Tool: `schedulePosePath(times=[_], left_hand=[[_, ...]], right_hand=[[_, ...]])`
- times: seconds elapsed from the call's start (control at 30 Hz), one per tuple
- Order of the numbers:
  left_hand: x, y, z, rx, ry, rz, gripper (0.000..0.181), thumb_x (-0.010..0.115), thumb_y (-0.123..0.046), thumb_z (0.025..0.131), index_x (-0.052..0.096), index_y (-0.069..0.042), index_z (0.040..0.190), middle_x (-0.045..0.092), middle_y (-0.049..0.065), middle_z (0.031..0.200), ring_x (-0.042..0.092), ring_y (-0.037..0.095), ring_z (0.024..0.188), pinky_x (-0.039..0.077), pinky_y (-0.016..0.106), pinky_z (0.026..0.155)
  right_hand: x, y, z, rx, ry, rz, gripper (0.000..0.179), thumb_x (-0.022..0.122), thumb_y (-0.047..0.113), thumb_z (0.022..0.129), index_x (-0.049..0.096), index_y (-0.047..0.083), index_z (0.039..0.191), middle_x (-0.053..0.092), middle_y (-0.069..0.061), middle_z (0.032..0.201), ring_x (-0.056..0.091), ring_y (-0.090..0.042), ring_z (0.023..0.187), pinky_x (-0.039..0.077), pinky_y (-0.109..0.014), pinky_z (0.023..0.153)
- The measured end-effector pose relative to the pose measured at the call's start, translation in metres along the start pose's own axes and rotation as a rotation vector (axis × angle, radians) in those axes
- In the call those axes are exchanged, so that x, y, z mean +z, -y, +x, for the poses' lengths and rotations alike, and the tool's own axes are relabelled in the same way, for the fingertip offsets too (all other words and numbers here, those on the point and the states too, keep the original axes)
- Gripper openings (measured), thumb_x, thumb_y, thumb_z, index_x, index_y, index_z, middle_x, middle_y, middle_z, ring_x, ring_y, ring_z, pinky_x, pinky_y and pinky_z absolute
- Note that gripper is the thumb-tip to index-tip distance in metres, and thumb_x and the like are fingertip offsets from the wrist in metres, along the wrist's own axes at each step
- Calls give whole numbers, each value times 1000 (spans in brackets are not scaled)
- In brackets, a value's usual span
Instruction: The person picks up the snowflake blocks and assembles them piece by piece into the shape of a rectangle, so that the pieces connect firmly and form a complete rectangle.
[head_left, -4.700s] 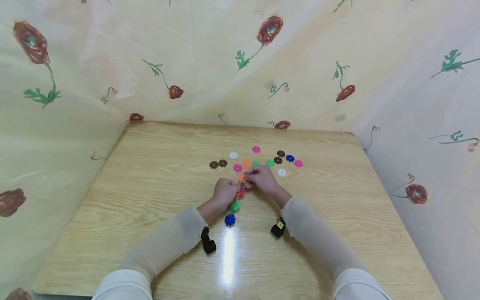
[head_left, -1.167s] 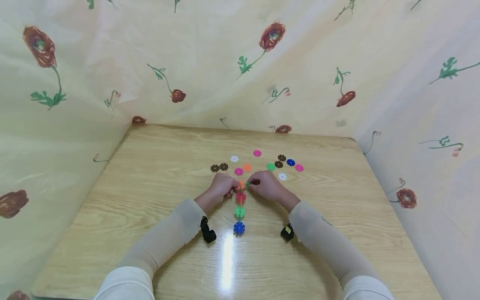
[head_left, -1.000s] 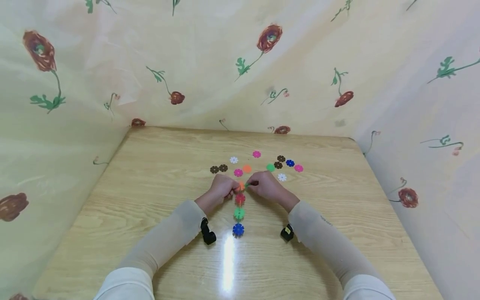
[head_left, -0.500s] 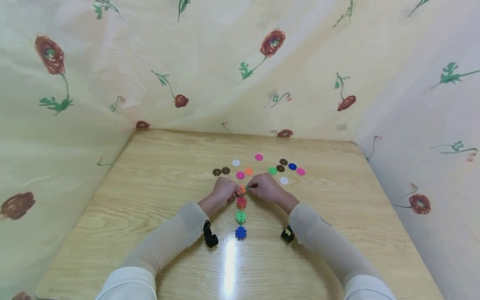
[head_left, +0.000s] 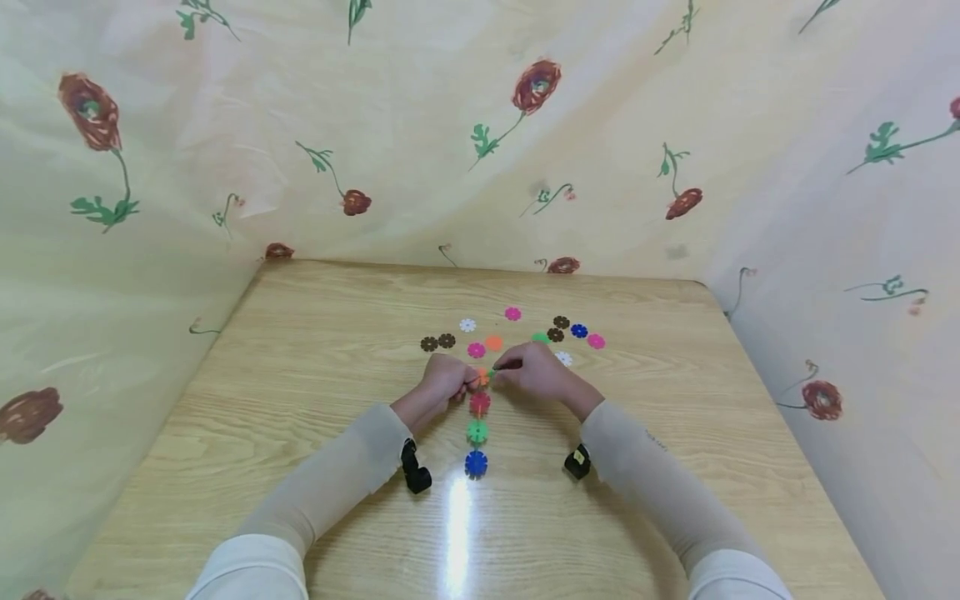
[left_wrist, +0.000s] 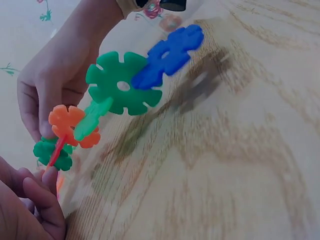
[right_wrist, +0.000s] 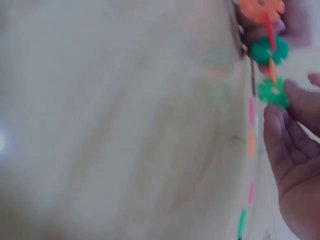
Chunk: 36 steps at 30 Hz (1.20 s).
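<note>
A chain of interlocking flower-shaped plastic discs stretches toward me above the table, with a blue disc (head_left: 476,464) at its near end. Along it come a green disc (head_left: 477,431), a red disc (head_left: 480,404) and an orange disc (head_left: 483,378). My left hand (head_left: 444,379) pinches the chain near its far end, close to the orange disc. Between thumb and fingers, my right hand (head_left: 536,371) pinches a green disc (right_wrist: 273,93) that meets an orange one at the chain's end. Whether their slots are fully joined I cannot tell.
Loose discs lie flat behind the hands: a pink one (head_left: 476,350), an orange one (head_left: 493,342), a white one (head_left: 467,325), brown ones (head_left: 429,343) and a blue one (head_left: 579,331). The wooden table (head_left: 322,308) meets a flowered cloth (head_left: 420,150) at the back and sides.
A loose green disc from behind the hands is now in my right hand at the chain. My left hand has shifted its grip toward the chain's far end. Over the last second both hands barely move.
</note>
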<state>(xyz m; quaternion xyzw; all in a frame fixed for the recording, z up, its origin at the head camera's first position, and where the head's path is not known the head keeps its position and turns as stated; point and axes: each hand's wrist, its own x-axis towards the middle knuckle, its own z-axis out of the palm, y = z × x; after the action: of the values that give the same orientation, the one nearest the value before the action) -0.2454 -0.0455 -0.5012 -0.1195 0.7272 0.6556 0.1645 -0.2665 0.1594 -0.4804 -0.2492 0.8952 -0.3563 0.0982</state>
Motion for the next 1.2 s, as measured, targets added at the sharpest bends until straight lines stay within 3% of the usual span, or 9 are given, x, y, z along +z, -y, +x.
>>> schedulePosePath(times=[0.1,0.23,0.4,0.5,0.6,0.73,0.9,1.03,1.2], left_hand=[[0,-1,-1,-4,-2,-6,18,62,7,79,73,0,67,64,6,58,43,7,42,36,15,39],[0,-1,-2,3,10,-13,20,61,8,79,73,-1,66,64,6,59,43,8,43,36,15,39],[0,0,-1,0,13,-18,20,63,6,83,73,-1,67,64,6,59,43,7,43,37,15,39],[0,-1,0,-4,16,-19,19,64,4,86,73,0,69,64,5,59,43,7,43,37,15,39],[-1,-1,1,-4,28,-19,20,66,2,88,73,0,70,63,5,59,44,7,44,38,16,40],[0,-1,0,-2,30,-18,22,67,0,89,72,-1,69,63,5,60,44,8,45,38,16,40],[1,-1,-2,-8,28,-17,22,65,3,88,72,-2,68,63,5,59,43,7,44,37,15,40],[1,0,-1,-7,23,-8,22,62,6,84,71,-2,66,62,4,58,42,7,43,36,14,39],[2,0,0,-4,13,-4,21,63,4,85,71,-2,67,62,4,59,42,7,43,36,14,39]], right_hand=[[-12,-7,2,82,-45,50,17,68,14,96,76,6,109,74,-6,100,68,-19,84,60,-34,74],[-25,-19,5,143,-113,-44,17,66,9,97,75,1,110,72,-12,105,67,-24,90,58,-39,77],[-29,-32,10,158,-77,-177,22,66,9,95,73,0,114,71,-13,103,64,-25,90,57,-39,79],[-27,-34,11,181,-91,-204,27,64,8,95,71,0,119,69,-13,101,58,-20,75,53,-32,66],[-29,-33,9,220,-130,-211,32,60,3,92,69,-2,122,62,-12,85,44,-16,59,40,-27,51],[-34,-36,8,264,-156,-241,39,58,3,90,65,-2,129,49,-8,71,36,-15,56,33,-27,48],[-35,-44,10,279,-124,-277,41,61,9,94,62,-1,133,65,-19,90,50,-21,68,49,-35,61],[-35,-49,11,264,-112,-289,35,64,11,96,64,-4,127,66,-23,123,64,-32,102,56,-48,89],[-36,-47,13,296,-106,-276,34,67,12,93,64,-5,122,65,-23,118,63,-37,107,55,-51,92]])
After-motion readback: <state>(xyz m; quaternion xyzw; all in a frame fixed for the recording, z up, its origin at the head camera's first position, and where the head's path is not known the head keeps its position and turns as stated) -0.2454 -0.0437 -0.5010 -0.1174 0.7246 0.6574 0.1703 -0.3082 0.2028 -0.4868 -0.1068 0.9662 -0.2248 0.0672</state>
